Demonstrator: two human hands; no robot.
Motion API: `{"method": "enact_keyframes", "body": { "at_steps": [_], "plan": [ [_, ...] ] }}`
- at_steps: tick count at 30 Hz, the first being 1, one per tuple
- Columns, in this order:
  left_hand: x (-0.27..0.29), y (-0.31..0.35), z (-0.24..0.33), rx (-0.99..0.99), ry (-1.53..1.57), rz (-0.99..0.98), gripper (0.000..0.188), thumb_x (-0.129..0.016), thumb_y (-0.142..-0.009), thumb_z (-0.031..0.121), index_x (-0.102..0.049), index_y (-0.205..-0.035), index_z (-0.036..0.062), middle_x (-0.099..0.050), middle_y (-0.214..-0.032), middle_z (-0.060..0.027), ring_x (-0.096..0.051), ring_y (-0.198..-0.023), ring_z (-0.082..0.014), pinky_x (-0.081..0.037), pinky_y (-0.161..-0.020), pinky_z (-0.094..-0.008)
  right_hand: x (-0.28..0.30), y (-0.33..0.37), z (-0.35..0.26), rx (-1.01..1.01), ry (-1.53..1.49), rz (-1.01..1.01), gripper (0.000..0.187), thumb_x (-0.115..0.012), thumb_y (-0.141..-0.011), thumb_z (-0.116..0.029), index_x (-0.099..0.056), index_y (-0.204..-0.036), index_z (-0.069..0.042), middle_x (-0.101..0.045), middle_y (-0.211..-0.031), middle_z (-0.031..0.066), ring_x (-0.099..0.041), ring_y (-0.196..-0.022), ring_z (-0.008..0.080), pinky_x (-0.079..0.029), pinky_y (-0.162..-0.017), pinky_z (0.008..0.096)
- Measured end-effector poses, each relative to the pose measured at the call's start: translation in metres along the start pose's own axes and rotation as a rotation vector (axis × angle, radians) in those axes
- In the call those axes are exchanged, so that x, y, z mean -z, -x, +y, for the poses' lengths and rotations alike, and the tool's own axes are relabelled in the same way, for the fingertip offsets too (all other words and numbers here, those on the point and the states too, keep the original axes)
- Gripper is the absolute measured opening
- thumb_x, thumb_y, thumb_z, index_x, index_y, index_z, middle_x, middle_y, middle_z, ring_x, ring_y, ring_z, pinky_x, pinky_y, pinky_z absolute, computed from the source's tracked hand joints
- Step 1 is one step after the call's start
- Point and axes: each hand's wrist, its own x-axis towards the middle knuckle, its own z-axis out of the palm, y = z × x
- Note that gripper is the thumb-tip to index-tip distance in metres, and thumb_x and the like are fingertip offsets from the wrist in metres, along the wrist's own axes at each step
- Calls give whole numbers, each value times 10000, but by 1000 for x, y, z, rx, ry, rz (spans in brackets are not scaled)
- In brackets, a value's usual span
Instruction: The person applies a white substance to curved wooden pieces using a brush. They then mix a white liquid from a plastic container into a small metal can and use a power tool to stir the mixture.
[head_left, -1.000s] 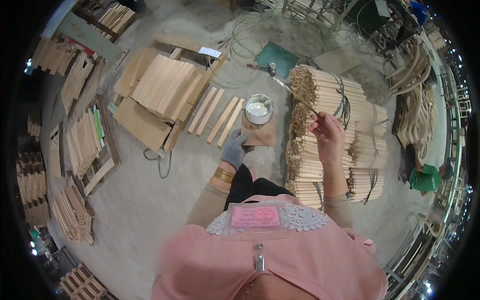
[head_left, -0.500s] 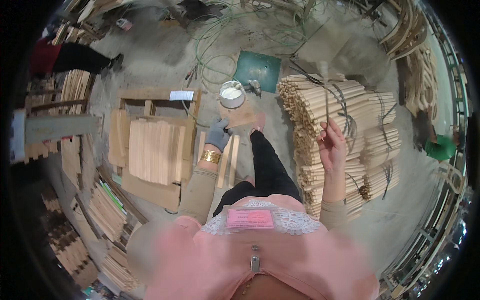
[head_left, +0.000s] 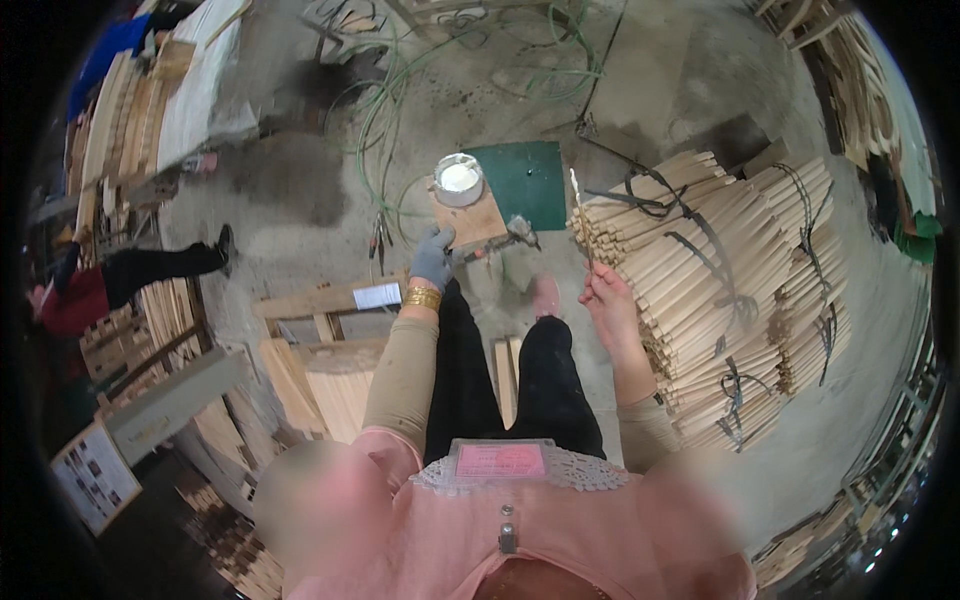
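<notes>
My left hand (head_left: pixel 434 261), in a grey glove, grips the near left corner of a small thin brown board (head_left: pixel 478 221). On that board stands a round tub (head_left: pixel 459 190) of white paste or paint. Fingers of my bare right hand (head_left: pixel 611 299) pinch a slender stick (head_left: pixel 584 232), held upright and coated white at its far tip. It is apart from the tub, to its right. Just right of the gloved hand, beyond my feet, lies a grey tool (head_left: pixel 521 232) with an orange-red part; I cannot tell its kind.
Strapped bundles of wooden sticks (head_left: pixel 745 290) are stacked at my right. A green sheet (head_left: pixel 535 188) and coiled green hoses (head_left: pixel 385 100) lie on the floor ahead. Left of me stands a wooden pallet (head_left: pixel 345 300) with wood pieces. Another person (head_left: pixel 140 265) is at the far left.
The view has shifted forward and turned. My left hand, the board and the tub have moved together over the floor. My right hand has come left and lower with the stick.
</notes>
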Motion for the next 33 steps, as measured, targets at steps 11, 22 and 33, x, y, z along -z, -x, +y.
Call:
{"method": "enact_keyframes", "body": {
  "at_steps": [11,22,33],
  "plan": [
    [-78,-234,114,103,-441,-630,210,-601,-791,161,-573,-974,61,-575,-857,15,-502,-720,-74,-409,-608,-225,-63,-96,-15,342,22,435,170,-581,-823,-70,-569,-989,-38,-606,-836,28,-553,-743,101,-432,-670,230],
    [-96,-392,108,314,-1072,-813,220,-658,-776,261,-595,-906,95,-497,-676,61,-421,-550,-40,-337,-466,-197,-115,-239,47,445,-66,900,120,-606,-782,-35,-569,-895,-15,-633,-769,24,-543,-652,54,-394,-557,193],
    [-127,-490,-87,452,-972,-857,263,-630,-790,184,-564,-1018,71,-548,-771,15,-497,-616,-74,-422,-532,-194,52,-442,75,327,599,1282,153,-633,-706,-98,-598,-817,1,-634,-749,159,-628,-700,265,-477,-637,347]
  ]
}}
